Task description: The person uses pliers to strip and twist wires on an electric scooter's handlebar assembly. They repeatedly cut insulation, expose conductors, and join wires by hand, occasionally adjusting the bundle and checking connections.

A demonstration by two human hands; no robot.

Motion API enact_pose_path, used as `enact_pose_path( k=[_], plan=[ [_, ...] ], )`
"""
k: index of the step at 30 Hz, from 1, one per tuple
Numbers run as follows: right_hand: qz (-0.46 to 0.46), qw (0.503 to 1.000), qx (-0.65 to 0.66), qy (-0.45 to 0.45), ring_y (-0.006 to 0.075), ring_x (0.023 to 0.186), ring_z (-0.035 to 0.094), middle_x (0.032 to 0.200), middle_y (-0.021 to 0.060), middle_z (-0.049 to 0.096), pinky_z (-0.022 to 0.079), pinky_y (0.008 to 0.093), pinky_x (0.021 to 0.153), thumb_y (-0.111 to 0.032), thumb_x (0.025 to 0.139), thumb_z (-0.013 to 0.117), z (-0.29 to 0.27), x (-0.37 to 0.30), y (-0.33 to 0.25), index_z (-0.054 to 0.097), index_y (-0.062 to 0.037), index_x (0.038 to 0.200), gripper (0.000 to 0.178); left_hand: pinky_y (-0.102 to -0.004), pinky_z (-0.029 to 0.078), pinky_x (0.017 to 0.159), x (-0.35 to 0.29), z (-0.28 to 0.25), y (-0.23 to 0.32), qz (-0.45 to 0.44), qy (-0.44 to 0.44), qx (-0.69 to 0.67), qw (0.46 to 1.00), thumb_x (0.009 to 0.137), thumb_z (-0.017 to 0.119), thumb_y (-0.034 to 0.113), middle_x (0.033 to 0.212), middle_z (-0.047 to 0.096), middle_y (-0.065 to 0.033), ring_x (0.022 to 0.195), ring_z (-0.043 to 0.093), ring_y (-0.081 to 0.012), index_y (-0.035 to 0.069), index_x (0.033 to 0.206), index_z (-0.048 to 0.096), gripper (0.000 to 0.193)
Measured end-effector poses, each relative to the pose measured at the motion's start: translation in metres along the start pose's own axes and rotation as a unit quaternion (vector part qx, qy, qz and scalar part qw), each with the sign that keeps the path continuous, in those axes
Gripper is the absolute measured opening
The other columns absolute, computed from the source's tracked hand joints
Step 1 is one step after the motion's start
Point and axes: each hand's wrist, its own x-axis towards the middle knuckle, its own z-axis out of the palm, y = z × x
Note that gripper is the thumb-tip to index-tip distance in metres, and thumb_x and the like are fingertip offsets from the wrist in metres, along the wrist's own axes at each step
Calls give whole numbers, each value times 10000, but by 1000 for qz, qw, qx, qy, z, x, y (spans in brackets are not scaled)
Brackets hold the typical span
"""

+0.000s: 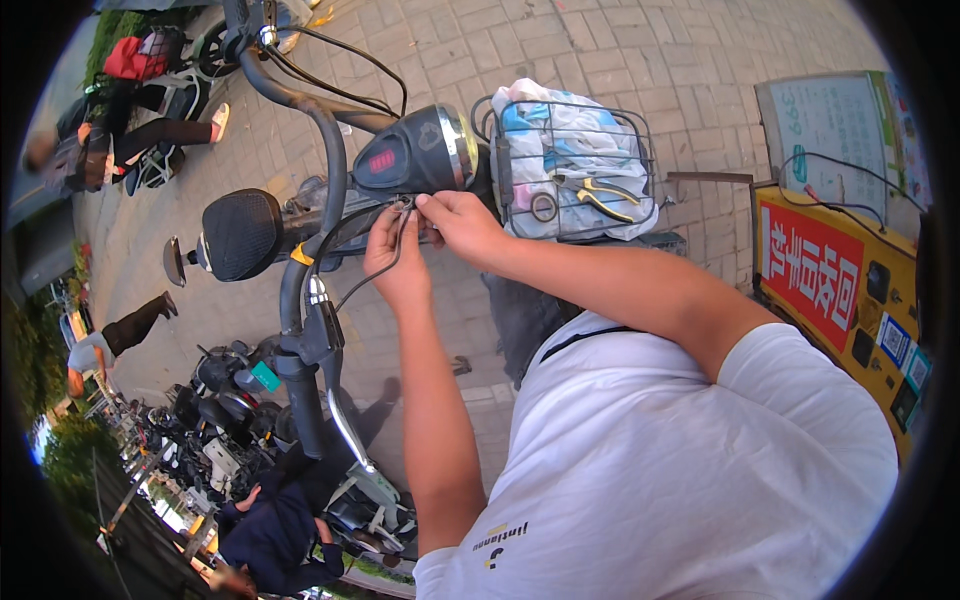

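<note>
Cable [352,289]: up beside the black lamp [405,160], between the handlebar [336,160] and the person, its far end at the fingertips of both hands.
Fingertip work: seems to be fine handling of the cable's end by a small metal piece [406,203].
Next move: likely calls for a steady left pinch and small, light right-hand motions.
Cable's look: thin, black, bending in a loose curve below the hands.
Left hand [400,262]: pinching the cable near its end.
Right hand [462,226]: thumb and finger at the same spot; cannot tell what they grip.
Basket [648,150]: pliers [612,188] and a tape roll [543,207] on plastic bags [590,125].
</note>
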Motion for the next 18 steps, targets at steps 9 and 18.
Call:
enact_pose_path(
  k=[9, 18],
  plan=[
    [-77, 979, -170, 84, 127, 520, 484, 568, 80, 566, 399, 334, 496, -360, 942, 583, 0, -5, -24, 568, 25, 624, 500, -295, 551, 774, -10, 1, 10, -49, 25, 17, 998, 922, 604, 14, 989, 666, -108, 849, 657, -164, -60, 1061, 609, 157],
    [57, 996, -57, 49, 95, 506, 444, 583, 18, 543, 370, 271, 474, -440, 920, 637, -8, 2, -13, 614, -48, 691, 454, -325, 548, 849, -14, 0, 0, -30, 16, -77, 996, 920, 603, 26, 1069, 658, -134, 983, 672, -226, -25, 1128, 534, 224]
  ],
)
